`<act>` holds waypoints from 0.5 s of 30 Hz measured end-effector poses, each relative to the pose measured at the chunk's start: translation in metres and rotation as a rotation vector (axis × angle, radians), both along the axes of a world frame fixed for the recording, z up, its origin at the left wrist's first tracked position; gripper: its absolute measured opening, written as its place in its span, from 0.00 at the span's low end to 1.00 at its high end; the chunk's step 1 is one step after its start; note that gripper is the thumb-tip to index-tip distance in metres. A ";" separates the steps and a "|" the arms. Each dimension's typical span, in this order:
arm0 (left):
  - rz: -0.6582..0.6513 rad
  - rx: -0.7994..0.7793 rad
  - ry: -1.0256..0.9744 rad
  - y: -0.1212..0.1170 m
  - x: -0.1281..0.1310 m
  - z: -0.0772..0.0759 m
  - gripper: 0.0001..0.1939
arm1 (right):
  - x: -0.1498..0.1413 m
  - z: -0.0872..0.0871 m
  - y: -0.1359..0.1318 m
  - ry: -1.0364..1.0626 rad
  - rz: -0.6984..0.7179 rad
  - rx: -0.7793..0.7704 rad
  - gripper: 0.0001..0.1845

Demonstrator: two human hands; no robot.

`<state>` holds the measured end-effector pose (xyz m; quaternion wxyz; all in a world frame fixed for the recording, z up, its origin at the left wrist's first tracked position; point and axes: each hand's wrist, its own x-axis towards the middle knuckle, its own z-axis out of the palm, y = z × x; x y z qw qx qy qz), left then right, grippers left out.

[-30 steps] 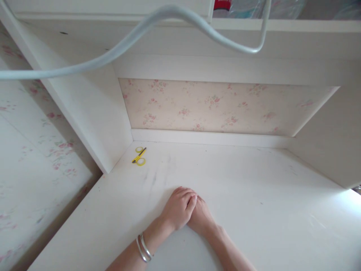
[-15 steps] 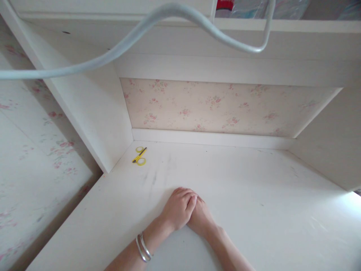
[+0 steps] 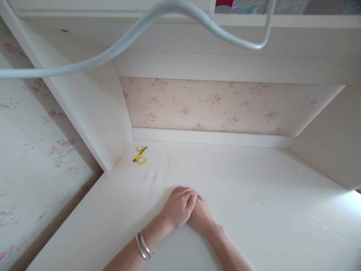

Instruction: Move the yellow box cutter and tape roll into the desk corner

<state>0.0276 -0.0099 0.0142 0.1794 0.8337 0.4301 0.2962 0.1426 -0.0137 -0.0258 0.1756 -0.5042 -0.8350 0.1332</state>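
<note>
My left hand (image 3: 179,207) rests over my right hand (image 3: 201,218) on the white desk (image 3: 239,180), its fingers folded round the right one. The right hand's fingers are hidden beneath it. Two silver bangles (image 3: 143,245) circle the left wrist. Away from both hands, near the back left corner, lies a slim yellow and black utility knife (image 3: 140,154). Touching or overlapping it are two thin yellow rings that look like tape rolls, one behind (image 3: 140,148) and one in front (image 3: 141,161).
A pale bent tube (image 3: 113,52) crosses the upper view, close to the camera. White side panels (image 3: 84,86) and an overhead shelf (image 3: 225,67) enclose the desk, with flowered wallpaper (image 3: 169,105) behind. Plastic-wrapped items (image 3: 251,6) sit on the shelf above.
The view has tilted very slightly. Both hands, the knife and the yellow rings stay as they were.
</note>
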 end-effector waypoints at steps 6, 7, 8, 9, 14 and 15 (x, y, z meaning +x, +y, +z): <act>-0.006 -0.010 -0.005 0.000 0.000 0.000 0.18 | -0.001 -0.003 0.001 -0.005 0.010 0.015 0.21; -0.007 -0.011 -0.003 0.000 0.000 0.000 0.18 | -0.001 -0.002 0.000 0.000 0.006 0.015 0.21; -0.009 -0.010 -0.002 0.000 0.000 0.001 0.18 | -0.001 -0.001 0.000 0.005 0.003 0.013 0.21; -0.011 -0.010 -0.001 0.000 0.000 0.001 0.18 | -0.001 0.000 0.000 0.008 0.001 0.011 0.21; -0.013 -0.010 -0.008 0.001 0.000 0.000 0.19 | -0.001 0.002 0.000 0.000 0.015 0.006 0.21; -0.012 -0.008 -0.011 0.001 0.000 0.000 0.19 | -0.001 0.002 0.000 -0.004 0.015 0.005 0.21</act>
